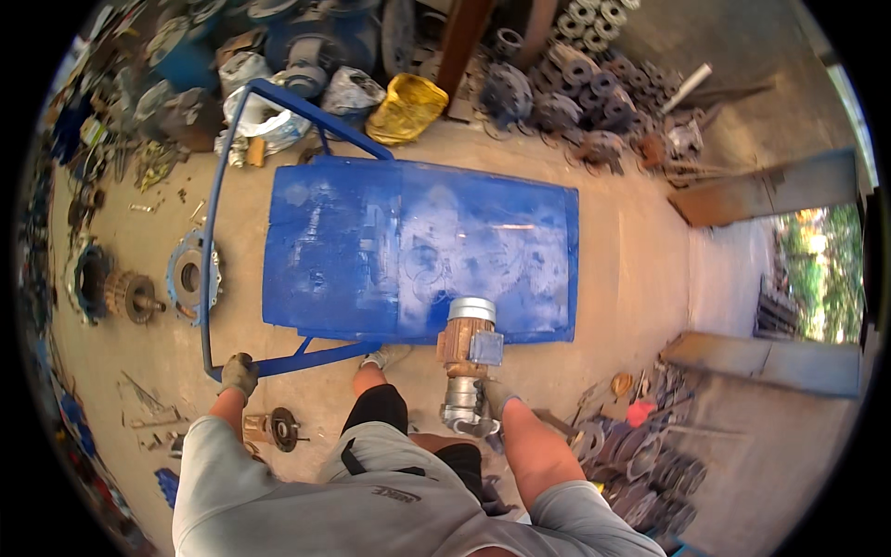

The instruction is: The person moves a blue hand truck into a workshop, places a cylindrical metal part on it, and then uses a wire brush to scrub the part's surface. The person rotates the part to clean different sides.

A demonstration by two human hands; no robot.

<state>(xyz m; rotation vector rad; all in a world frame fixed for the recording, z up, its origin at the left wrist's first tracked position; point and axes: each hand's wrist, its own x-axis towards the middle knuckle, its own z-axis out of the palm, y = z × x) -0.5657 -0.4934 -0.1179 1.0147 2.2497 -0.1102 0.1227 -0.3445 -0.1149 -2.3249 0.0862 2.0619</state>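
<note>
Two gloved grips were at work over a blue flatbed cart [339, 246]. The left grip [239, 373] was clenched around the near corner of the cart's blue handle frame [316, 119], which stood at the left end of the bed. The right grip [497, 395] grasped the pale metal lower part of a rusty brown electric motor [461, 343], its fingers partly hidden by the housing. The motor was at the near long side of the cart, right of the bed's middle; its silver end cap overlapped the edge in this view, and whether it touched the bed could not be told.

On the floor [622, 251] left of the frame lay a pale blue ring flange [193, 278], with a brown gear on a shaft [135, 297] farther left. A small brown motor part [271, 429] sat near the left forearm. Beyond the cart stood a yellow sack [406, 109], and round metal parts [654, 473] were heaped at the lower right.
</note>
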